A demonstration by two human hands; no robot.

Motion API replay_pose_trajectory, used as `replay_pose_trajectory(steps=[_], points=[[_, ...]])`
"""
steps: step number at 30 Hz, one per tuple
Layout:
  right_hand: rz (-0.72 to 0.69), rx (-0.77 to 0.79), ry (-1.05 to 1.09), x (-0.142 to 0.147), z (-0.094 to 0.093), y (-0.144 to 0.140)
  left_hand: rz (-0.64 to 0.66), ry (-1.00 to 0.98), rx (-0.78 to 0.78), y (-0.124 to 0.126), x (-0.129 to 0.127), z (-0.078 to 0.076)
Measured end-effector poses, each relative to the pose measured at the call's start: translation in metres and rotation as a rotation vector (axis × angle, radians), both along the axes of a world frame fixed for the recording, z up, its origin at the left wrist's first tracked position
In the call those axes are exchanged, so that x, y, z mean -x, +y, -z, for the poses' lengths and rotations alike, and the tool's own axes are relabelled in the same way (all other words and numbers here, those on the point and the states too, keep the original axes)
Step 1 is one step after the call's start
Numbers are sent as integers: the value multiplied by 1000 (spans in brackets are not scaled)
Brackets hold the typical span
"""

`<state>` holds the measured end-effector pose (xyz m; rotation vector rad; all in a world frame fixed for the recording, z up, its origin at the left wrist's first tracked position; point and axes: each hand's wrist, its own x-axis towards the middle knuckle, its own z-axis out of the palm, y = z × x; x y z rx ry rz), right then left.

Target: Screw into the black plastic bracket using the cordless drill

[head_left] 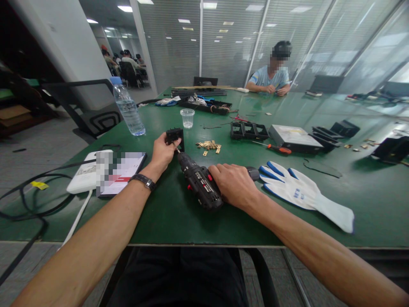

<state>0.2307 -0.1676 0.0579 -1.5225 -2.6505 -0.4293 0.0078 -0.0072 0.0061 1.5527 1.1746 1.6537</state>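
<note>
My right hand (237,184) is closed around the grip of a black cordless drill (200,181), which lies on its side low over the green table. The drill's bit points away to the left and meets a small black plastic part (175,134). That part is pinched between the fingers of my left hand (164,152). Whether a screw sits at the bit's tip is too small to tell. Just beyond the drill lies a scattered heap of small brass-coloured metal plates (209,146). A white glove with blue fingertips (295,187) rests right of my right hand.
A water bottle (129,108), a phone (123,172), a white power bank (87,172) and cables stand left. Beyond are a clear plastic cup (188,118), black frames (249,131), an orange-handled screwdriver (279,149) and a grey box (295,137). A person (271,76) sits across the table.
</note>
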Motion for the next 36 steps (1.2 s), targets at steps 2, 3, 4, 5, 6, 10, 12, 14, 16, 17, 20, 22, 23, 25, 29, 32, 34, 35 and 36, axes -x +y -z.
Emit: replay_pose_trajectory(steps=[2, 3, 4, 5, 6, 10, 12, 14, 16, 17, 20, 22, 23, 25, 29, 32, 34, 35, 36], points=[[4, 8, -2, 0, 0, 0, 2, 0, 4, 0, 0, 0], [7, 10, -4, 0, -1, 0, 3, -2, 7, 0, 0, 0], [8, 12, -5, 0, -1, -1, 4, -3, 10, 0, 0, 0], [7, 14, -6, 0, -1, -1, 6, -5, 12, 0, 0, 0], [7, 15, -7, 0, -1, -1, 8, -7, 14, 0, 0, 0], [16, 33, -12, 1, -3, -2, 5, -11, 24, -2, -1, -2], [23, 46, -16, 2, -4, -2, -1, -9, 24, -3, -1, -2], [25, 52, -16, 2, -4, -1, -8, -4, 20, -3, -1, -2], [22, 50, -12, 1, -3, -1, -12, -3, 18, -2, -1, -2], [20, 47, -11, 1, -3, -1, -12, -4, 19, -2, -1, -2], [17, 34, -7, 0, -2, -1, -2, -14, 25, -1, -1, -1], [15, 29, -7, 0, -1, -1, 7, -19, 24, -1, -1, -1], [15, 28, -8, 1, -1, 0, 8, -20, 22, -1, -1, -1], [16, 31, -10, 1, -1, 0, 8, -20, 20, -1, -1, -1], [18, 34, -12, 1, -2, 0, 6, -19, 27, -1, -1, -1], [9, 23, -5, 1, -2, -1, 9, -23, 27, 0, 0, -1], [10, 29, -4, 1, -2, -1, 16, -27, 21, 0, 0, 0], [13, 34, -5, 1, -2, -1, 19, -29, 20, 0, 0, -1], [14, 35, -5, 1, -2, -1, 18, -30, 21, 0, -1, -1]])
